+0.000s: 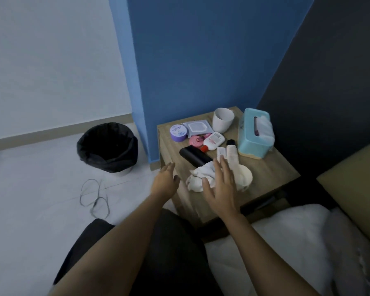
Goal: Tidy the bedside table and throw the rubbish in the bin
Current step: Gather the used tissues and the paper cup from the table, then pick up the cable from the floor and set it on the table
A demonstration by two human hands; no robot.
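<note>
A wooden bedside table (271, 170) stands against the blue wall. Crumpled white tissues (198, 178) lie near its front edge. My right hand (221, 185) hovers over them, fingers spread, holding nothing. My left hand (165, 181) is open at the table's left edge, also empty. Behind the tissues lie a black case (193, 155), a white tube (232, 154), a white bottle with a red cap (213, 142), a pink round item (195, 141), a purple jar (178, 131), a wipes pack (198, 126), a white mug (222, 119) and a teal tissue box (254, 134). A bin with a black liner (108, 147) stands on the floor to the left.
A thin cable (94, 197) lies looped on the white floor in front of the bin. A bed with a white pillow (286, 238) and tan headboard (355, 189) is at the right. My dark-clad legs (169, 253) fill the bottom centre.
</note>
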